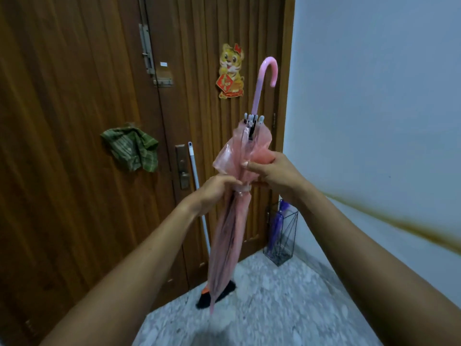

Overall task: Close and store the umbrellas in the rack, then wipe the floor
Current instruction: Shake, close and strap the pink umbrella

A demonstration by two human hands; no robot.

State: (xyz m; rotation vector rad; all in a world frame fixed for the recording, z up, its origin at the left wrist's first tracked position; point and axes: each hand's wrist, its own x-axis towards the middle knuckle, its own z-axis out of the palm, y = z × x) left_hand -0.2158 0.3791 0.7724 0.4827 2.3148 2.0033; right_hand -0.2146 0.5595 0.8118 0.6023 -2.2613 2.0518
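A folded pink see-through umbrella [228,236] hangs upright in front of me, its pink hooked handle [268,71] at the top and its tip down near the floor. My left hand [215,193] grips the canopy at its white strap band. My right hand [272,171] grips the bunched canopy just above that. A black wire umbrella rack [287,242] stands in the corner by the wall with a purple umbrella [277,223] in it.
A wooden double door [87,121] fills the left and centre. On it hang a green checked cloth [132,148] and a tiger sticker [232,71]. A broom [199,196] leans against the door, its black bristles on the speckled floor [287,308]. A pale wall [374,96] is on the right.
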